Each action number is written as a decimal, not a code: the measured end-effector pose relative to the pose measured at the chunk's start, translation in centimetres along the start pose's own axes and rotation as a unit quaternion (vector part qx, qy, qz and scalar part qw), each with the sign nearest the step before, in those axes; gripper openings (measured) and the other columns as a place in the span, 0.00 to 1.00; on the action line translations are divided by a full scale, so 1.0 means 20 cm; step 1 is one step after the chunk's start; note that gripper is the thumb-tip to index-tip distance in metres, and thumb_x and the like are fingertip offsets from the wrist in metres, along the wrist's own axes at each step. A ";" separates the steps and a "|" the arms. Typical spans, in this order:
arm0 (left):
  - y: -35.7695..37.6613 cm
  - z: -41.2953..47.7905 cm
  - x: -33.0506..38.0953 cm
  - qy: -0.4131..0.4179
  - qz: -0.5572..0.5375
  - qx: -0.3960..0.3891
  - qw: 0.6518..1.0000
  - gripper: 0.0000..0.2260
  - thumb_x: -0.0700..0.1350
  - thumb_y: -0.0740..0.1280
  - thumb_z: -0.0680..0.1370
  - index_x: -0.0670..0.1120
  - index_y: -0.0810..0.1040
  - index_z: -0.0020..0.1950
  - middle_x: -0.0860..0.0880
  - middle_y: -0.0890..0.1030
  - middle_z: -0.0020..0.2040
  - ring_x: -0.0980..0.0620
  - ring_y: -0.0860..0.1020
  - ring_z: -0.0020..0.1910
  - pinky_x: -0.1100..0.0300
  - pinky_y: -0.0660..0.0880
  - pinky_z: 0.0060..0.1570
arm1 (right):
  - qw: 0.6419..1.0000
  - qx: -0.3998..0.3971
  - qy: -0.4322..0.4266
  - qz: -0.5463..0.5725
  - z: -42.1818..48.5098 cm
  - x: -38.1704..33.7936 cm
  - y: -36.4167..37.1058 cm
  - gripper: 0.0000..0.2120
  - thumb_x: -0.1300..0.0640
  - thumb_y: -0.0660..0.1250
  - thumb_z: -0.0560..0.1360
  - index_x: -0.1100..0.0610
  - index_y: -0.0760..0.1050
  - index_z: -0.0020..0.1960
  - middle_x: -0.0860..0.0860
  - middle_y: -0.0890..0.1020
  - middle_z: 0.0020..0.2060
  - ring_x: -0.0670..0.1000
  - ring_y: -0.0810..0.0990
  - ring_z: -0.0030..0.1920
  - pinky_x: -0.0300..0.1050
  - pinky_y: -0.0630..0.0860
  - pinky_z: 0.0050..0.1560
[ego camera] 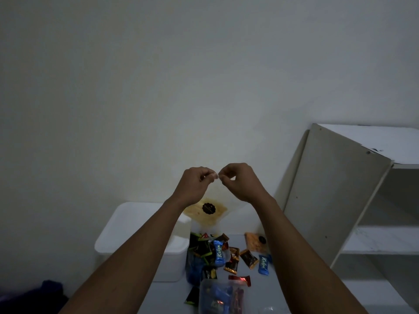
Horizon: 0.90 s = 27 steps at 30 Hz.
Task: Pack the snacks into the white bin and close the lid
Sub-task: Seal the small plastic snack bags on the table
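Both hands are raised in front of the wall and pinch the top edge of a clear plastic bag [212, 201]. It hangs below them with yellowish snacks and a dark round label at its bottom. My left hand [196, 184] and my right hand [239, 181] nearly touch at the fingertips. Under the bag, the white bin [136, 236] sits on the table at the left with its lid on. Several wrapped candies [223, 253] in blue, brown, green and red lie in a pile right of the bin.
An orange snack packet [255, 241] lies behind the candies. A clear plastic tub [221, 295] holding sweets stands at the near table edge. A white shelf unit [353, 196] stands to the right. A dark cloth [34, 295] lies at lower left.
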<state>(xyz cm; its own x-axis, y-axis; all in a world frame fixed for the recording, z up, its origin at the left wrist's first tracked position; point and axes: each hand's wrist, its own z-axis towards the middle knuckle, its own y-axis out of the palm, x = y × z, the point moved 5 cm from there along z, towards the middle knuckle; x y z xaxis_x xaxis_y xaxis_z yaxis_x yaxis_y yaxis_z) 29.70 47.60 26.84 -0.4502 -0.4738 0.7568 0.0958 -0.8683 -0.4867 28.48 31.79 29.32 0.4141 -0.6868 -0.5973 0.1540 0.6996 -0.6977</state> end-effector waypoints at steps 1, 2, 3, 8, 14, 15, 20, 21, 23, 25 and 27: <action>-0.01 0.00 0.00 0.002 0.006 0.007 1.000 0.08 0.46 0.66 0.80 0.48 0.85 0.52 0.53 0.84 0.45 0.58 0.81 0.47 0.64 0.75 0.46 | 1.000 -0.003 -0.003 0.005 0.00 -0.02 0.00 0.07 0.53 0.67 0.75 0.53 0.83 0.48 0.46 0.85 0.42 0.46 0.82 0.44 0.52 0.81 0.49; -0.01 0.00 0.00 0.000 0.010 0.012 1.000 0.08 0.46 0.66 0.80 0.48 0.85 0.51 0.53 0.85 0.45 0.58 0.81 0.47 0.63 0.75 0.46 | 1.000 -0.010 -0.005 0.012 -0.01 -0.04 0.00 0.07 0.55 0.68 0.74 0.54 0.83 0.48 0.48 0.85 0.41 0.47 0.83 0.43 0.50 0.82 0.47; -0.02 0.00 0.00 -0.003 0.011 0.015 1.000 0.08 0.46 0.66 0.80 0.48 0.85 0.51 0.53 0.85 0.45 0.59 0.81 0.46 0.63 0.75 0.46 | 1.000 -0.018 -0.009 0.014 -0.01 -0.06 0.00 0.07 0.56 0.68 0.73 0.55 0.83 0.48 0.48 0.84 0.39 0.47 0.82 0.41 0.47 0.81 0.44; -0.01 -0.02 0.00 -0.022 -0.011 0.002 1.000 0.08 0.48 0.67 0.80 0.49 0.86 0.50 0.54 0.84 0.40 0.65 0.79 0.38 0.67 0.73 0.43 | 0.999 -0.027 0.005 -0.026 0.02 -0.03 0.04 0.10 0.53 0.68 0.78 0.58 0.81 0.43 0.46 0.77 0.30 0.44 0.73 0.30 0.36 0.67 0.32; 0.00 -0.09 -0.03 -0.065 -0.043 0.076 0.994 0.08 0.47 0.66 0.80 0.50 0.85 0.45 0.53 0.83 0.39 0.61 0.79 0.40 0.65 0.73 0.41 | 0.995 -0.065 0.037 -0.060 0.02 -0.01 0.16 0.14 0.49 0.61 0.82 0.54 0.73 0.40 0.50 0.76 0.33 0.52 0.74 0.34 0.48 0.72 0.37; 0.01 -0.11 -0.05 -0.074 -0.049 0.083 0.993 0.08 0.46 0.66 0.80 0.50 0.85 0.46 0.53 0.83 0.40 0.59 0.80 0.42 0.65 0.73 0.42 | 0.995 -0.070 0.038 -0.057 0.02 0.00 0.17 0.14 0.50 0.61 0.82 0.53 0.72 0.39 0.49 0.75 0.32 0.51 0.73 0.33 0.48 0.71 0.37; 0.01 -0.16 -0.14 -0.125 -0.053 0.084 0.987 0.08 0.45 0.66 0.80 0.46 0.85 0.48 0.52 0.83 0.40 0.58 0.79 0.42 0.68 0.71 0.39 | 0.993 -0.099 0.055 -0.020 -0.04 0.08 0.26 0.14 0.52 0.63 0.81 0.56 0.74 0.39 0.50 0.75 0.31 0.49 0.70 0.31 0.46 0.68 0.36; 0.01 -0.17 -0.16 -0.134 -0.061 0.090 0.985 0.07 0.44 0.66 0.80 0.46 0.85 0.49 0.52 0.83 0.40 0.57 0.79 0.42 0.67 0.71 0.38 | 0.993 -0.102 0.059 -0.016 -0.05 0.09 0.27 0.13 0.52 0.63 0.81 0.56 0.75 0.41 0.50 0.75 0.31 0.49 0.70 0.31 0.46 0.68 0.36; -0.01 -0.17 -0.19 -0.146 -0.073 0.099 0.982 0.07 0.44 0.66 0.80 0.46 0.84 0.48 0.52 0.83 0.40 0.56 0.79 0.42 0.66 0.71 0.38 | 0.993 -0.103 0.062 -0.008 -0.07 0.10 0.29 0.10 0.52 0.63 0.81 0.55 0.77 0.44 0.49 0.77 0.33 0.49 0.72 0.32 0.46 0.69 0.36; -0.03 -0.18 -0.22 -0.164 -0.092 0.112 0.976 0.07 0.45 0.66 0.80 0.46 0.84 0.47 0.51 0.83 0.41 0.55 0.80 0.43 0.65 0.72 0.39 | 0.992 -0.106 0.063 -0.006 -0.08 0.13 0.29 0.11 0.52 0.63 0.81 0.57 0.78 0.46 0.52 0.79 0.36 0.50 0.75 0.35 0.48 0.72 0.39; -0.06 -0.18 -0.25 -0.180 -0.111 0.119 0.970 0.07 0.45 0.67 0.80 0.46 0.84 0.46 0.50 0.83 0.42 0.53 0.80 0.46 0.63 0.72 0.42 | 0.991 -0.111 0.074 0.006 -0.10 0.17 0.29 0.13 0.53 0.63 0.81 0.60 0.78 0.45 0.56 0.82 0.39 0.54 0.78 0.37 0.51 0.76 0.42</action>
<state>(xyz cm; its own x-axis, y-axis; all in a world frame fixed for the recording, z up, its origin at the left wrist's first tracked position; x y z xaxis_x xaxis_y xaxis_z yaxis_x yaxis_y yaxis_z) 28.59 51.42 22.07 -0.1483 -0.2546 0.9556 0.2535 -0.9438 -0.2121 28.91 33.16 22.40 0.2765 -0.7119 -0.6456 -0.0579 0.6582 -0.7506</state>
